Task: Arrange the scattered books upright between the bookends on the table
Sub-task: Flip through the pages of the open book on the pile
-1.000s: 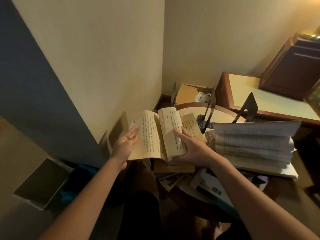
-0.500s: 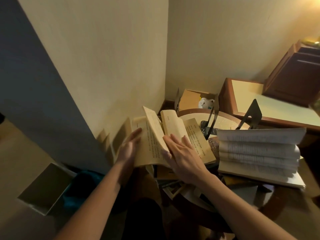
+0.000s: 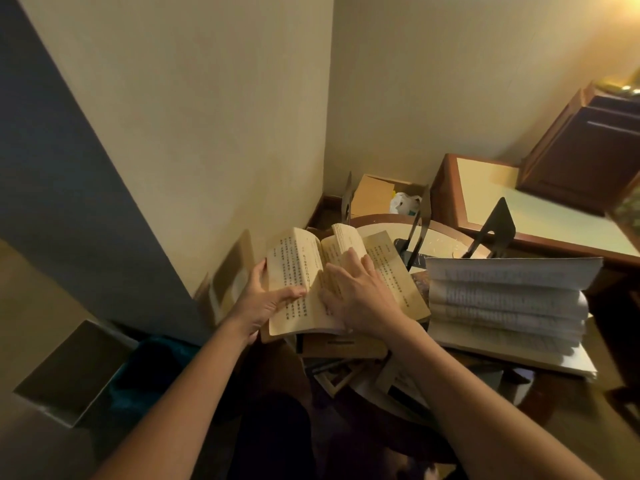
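Your left hand (image 3: 265, 303) has hold of the yellowed open paperback book (image 3: 294, 271) by its left edge. The thumb lies across the left page and the fingers are tucked behind the cover. Your right hand (image 3: 360, 296) is lying flat on the right-hand pages with fingers spread and pretty much straight, so it's pressing, not gripping. A little fan of pages stands up right at its fingertips.

The paperback is open and tilted toward you at the near-left side of the round brown wooden worktop (image 3: 388, 216). It sits on top of a flat brown book (image 3: 343, 348), and there's a messy pile under that which is too dark to make out.

Just to the right is a stack of thick white-paged books (image 3: 509, 306), lying flat with the page edges facing you.

Behind it all, 2 bookends stand upright on the worktop: a thin black metal bookend (image 3: 420, 230) seen nearly edge-on, and a black triangular bookend (image 3: 496, 226) just behind the stack. A 3rd dark bookend (image 3: 347, 199) stands at the far-left rim, near the corner of the wall.
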{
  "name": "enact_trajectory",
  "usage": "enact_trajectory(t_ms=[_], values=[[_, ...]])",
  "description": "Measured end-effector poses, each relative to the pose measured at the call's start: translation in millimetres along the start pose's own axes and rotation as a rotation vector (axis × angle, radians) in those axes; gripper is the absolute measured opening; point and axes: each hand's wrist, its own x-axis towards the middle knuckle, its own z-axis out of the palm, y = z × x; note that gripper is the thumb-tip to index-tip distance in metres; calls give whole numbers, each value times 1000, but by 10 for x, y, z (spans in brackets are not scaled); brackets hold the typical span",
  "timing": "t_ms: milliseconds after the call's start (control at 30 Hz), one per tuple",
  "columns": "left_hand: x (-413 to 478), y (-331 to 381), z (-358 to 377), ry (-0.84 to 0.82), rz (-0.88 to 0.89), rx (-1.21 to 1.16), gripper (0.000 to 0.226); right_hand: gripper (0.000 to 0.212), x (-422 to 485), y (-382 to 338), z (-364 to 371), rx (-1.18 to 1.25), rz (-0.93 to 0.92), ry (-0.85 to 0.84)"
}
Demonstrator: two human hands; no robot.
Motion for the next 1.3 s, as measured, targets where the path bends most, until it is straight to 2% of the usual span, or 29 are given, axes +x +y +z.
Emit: enact_trajectory(t_ms=[133,233,400,467,567,633,967,1300], values=[[-2,-116,-5,-40,-93,-32,130,72,77,70,-15,43,61,-88],[15,-183,-36,-41,-115,-2,127,71,107,129,27,-2,106,-153],[-44,-248,106,36,-141,302,110,71,93,144,239,-170,141,-141],[-86,-308,227,86,-7,601,92,70,109,161,265,-178,133,-130],[-105,-484,373,104,392,892,62,69,127,189,288,-178,123,-140],[-75,-529,434,83,444,913,54,68,129,197,306,-194,128,-147],[420,-211,410,117,300,1095,53,68,124,206,313,-216,127,-156],[-531,-521,465,130,333,1163,54,66,103,210,345,-211,120,-111]])
